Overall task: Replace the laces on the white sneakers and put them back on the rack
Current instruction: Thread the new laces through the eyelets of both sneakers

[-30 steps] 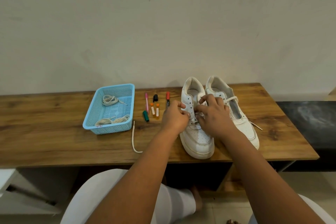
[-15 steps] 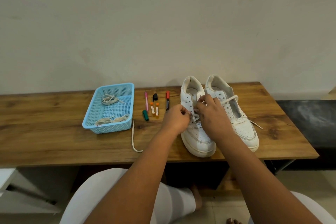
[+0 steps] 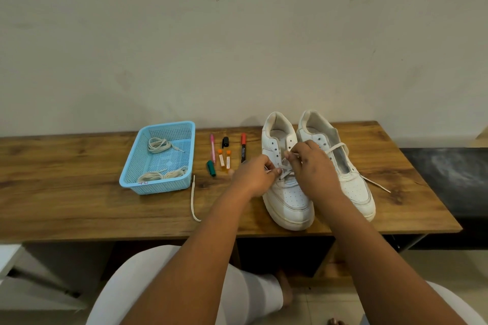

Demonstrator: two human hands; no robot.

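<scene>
Two white sneakers stand side by side on the wooden table [image 3: 79, 200], toes toward me. Both my hands work over the left sneaker [image 3: 287, 200]. My left hand [image 3: 254, 175] pinches a white lace [image 3: 286, 170] at the lower eyelets. My right hand [image 3: 314, 169] pinches the same lace a little higher, at the middle eyelets. The right sneaker [image 3: 353, 182] has a lace end trailing to the right on the table. A loose lace [image 3: 194, 198] lies on the table left of my left forearm.
A light blue basket [image 3: 132, 177] with coiled laces stands at the left. Several markers and small tubes [image 3: 224, 155] lie between the basket and the sneakers. A wall rises right behind the table. A dark bench [image 3: 449, 179] sits to the right.
My left hand has curled from spread fingers into a pinch on the lace. My right hand has shifted slightly up the left sneaker's eyelets. The sneakers stay put.
</scene>
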